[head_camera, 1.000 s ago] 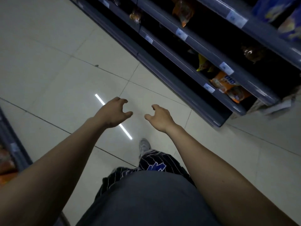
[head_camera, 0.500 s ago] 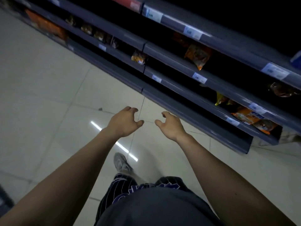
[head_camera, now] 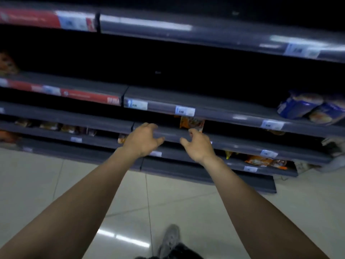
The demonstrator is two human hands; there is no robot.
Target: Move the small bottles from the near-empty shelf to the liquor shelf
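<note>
My left hand (head_camera: 142,140) and my right hand (head_camera: 198,144) are stretched out side by side in front of a dark grey store shelf unit (head_camera: 214,107). Both hands are empty, fingers curled and spread apart. They hover in front of the lower shelf edges without touching them. No small bottles can be seen; the shelf interiors are dark and mostly bare. The picture is blurred by motion.
Orange snack packets (head_camera: 192,122) lie just behind my hands, more (head_camera: 265,161) sit low on the right, and blue bags (head_camera: 306,108) rest on a higher shelf at right. Price tags (head_camera: 184,110) line the shelf edges. Pale tiled floor (head_camera: 37,184) lies below; my shoe (head_camera: 170,238) shows at the bottom.
My view has swung up from the floor to face the shelves. Both hands stayed empty and now sit in front of the lower shelf edges, closer to the unit.
</note>
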